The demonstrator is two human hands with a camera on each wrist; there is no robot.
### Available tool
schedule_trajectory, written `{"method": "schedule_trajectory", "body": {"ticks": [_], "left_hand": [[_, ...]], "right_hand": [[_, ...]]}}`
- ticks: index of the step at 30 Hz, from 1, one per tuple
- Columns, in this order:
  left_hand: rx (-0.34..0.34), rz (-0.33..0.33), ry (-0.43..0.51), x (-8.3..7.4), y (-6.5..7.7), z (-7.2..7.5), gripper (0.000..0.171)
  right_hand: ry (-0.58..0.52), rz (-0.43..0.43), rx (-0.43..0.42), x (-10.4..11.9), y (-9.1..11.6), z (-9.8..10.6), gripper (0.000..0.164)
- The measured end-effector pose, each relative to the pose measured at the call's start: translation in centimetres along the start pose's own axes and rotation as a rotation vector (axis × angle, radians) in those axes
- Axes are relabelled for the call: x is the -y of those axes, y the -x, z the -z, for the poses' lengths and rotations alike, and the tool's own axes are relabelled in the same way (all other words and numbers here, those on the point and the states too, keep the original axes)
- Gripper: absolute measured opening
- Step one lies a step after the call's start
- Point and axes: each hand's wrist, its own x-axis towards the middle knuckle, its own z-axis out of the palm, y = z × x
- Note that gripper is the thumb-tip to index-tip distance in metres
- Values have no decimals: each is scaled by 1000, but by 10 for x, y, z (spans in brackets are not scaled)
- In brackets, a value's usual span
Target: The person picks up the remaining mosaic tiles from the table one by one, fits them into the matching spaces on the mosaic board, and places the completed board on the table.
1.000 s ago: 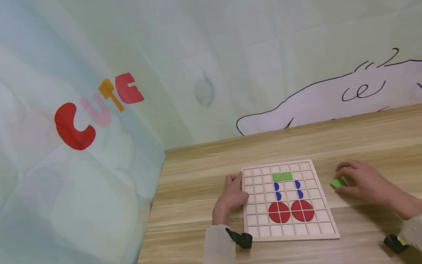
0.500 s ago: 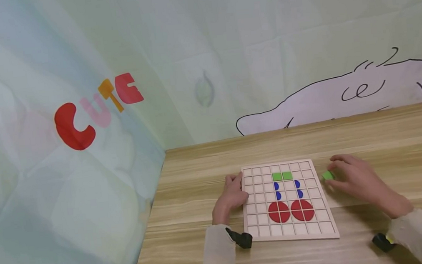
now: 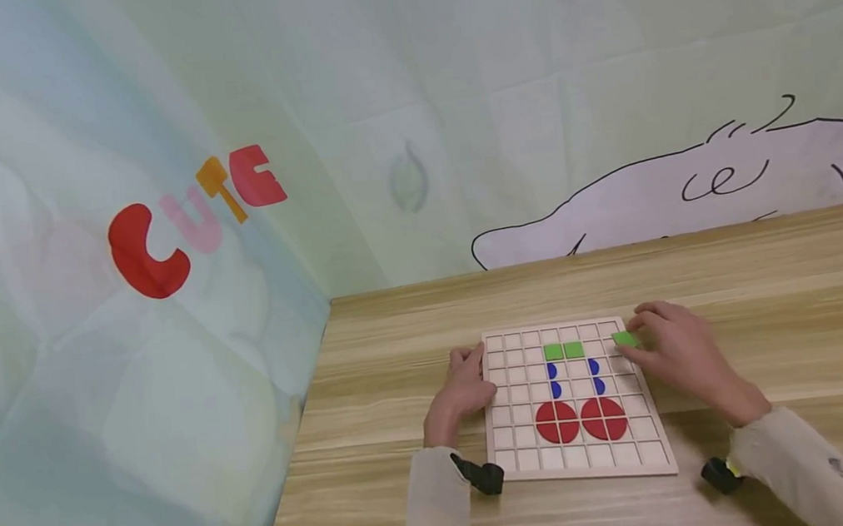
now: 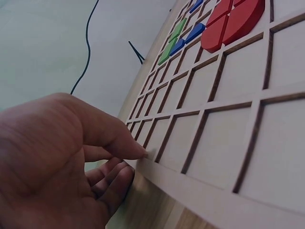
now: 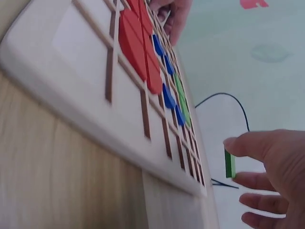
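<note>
In the head view my left hand (image 3: 465,391) holds the left edge of a pale wooden grid board (image 3: 583,474). The left wrist view shows the thumb (image 4: 128,145) on the rim, with the other fingers beside the edge. My right hand (image 3: 679,353) pinches a green square tile (image 3: 623,339) between thumb and fingers, over the board's upper right edge. In the right wrist view this tile (image 5: 229,162) is seen edge-on, above the board. Two green squares (image 3: 563,352) lie in the grid, with several blue half-round pieces (image 3: 555,390) and red quarter pieces forming two discs (image 3: 604,419) below them.
The board lies on a wood-grain table (image 3: 389,324). Behind it hangs a pale printed cloth (image 3: 408,105) with a line drawing, and another cloth side with coloured letters (image 3: 150,253) stands at the left. Each wrist carries a black camera mount (image 3: 485,478).
My right hand has moved left and away from me, carrying the green square tile from the table beside the board to over its right edge. My left hand has stayed put.
</note>
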Motion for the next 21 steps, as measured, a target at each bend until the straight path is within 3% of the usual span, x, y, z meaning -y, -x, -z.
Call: {"method": "schedule_trajectory", "body": {"ticks": [5,21], "left_hand": [[-5,4,12,0,0,1,80],[-10,1,1,0,0,-1,80]], "right_hand": [[-13,-73,26,11,-4,-4,36],[15,-126,106,25,-16,-25,35]]}}
